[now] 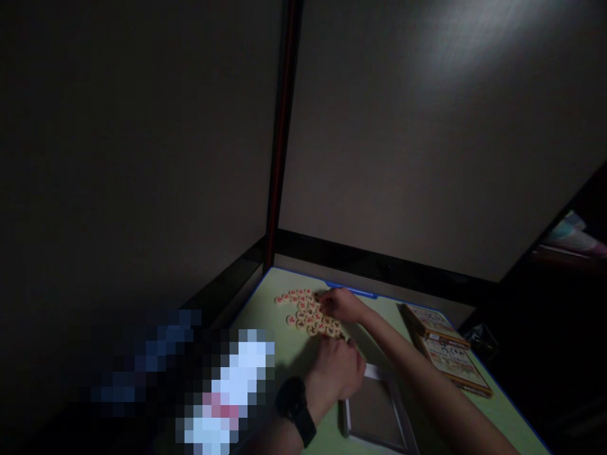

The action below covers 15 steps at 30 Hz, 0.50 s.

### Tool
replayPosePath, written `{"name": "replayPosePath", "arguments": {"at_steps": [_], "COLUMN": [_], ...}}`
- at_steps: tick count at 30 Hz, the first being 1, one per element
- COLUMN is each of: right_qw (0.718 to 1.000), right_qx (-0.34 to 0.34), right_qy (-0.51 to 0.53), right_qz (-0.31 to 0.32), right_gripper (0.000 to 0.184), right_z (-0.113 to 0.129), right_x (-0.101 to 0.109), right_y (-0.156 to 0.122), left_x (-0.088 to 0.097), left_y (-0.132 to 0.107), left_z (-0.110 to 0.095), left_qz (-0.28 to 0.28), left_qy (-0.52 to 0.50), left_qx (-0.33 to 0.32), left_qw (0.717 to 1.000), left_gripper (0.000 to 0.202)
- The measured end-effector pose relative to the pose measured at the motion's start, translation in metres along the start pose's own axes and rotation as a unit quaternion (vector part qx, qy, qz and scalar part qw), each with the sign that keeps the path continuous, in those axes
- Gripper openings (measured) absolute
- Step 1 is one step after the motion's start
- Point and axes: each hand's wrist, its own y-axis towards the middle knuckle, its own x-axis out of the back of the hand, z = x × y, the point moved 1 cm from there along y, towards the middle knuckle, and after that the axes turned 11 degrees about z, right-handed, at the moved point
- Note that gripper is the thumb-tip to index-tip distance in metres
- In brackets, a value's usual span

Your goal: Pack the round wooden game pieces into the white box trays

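Round, pale Chinese chess pieces with red and dark characters lie flat in a close group on a light green table. My right hand reaches over from the right to the far side of the group. Its fingers are bent and closed at a piece, with the fingertips partly hidden. At the near edge of the group is my left hand, wearing a black watch on the wrist. Its fingers are curled in, and what they hold, if anything, is hidden. Just below it lies an open, shallow box with a pale rim.
Two flat, printed boxes overlap at the table's right side. A blue strip runs along the far edge. Dark panels rise behind and to the left. A blurred-out patch covers the lower left.
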Motion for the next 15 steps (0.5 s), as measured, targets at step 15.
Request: {"name": "replayPosePath", "arguments": {"at_steps": [15], "right_qw": [0.992], "right_qx": [0.066], "right_qy": [-0.083], "right_qz": [0.067], "right_gripper": [0.028], "right_z": [0.028], "right_x": [0.01], "right_y": [0.018], "left_x": [0.001], "left_y": [-0.002], "left_z": [-0.002], "left_qz": [0.011], "left_qy": [-0.001], "left_qx": [-0.002], "left_qw": [1.0], "left_gripper": [0.042]}}
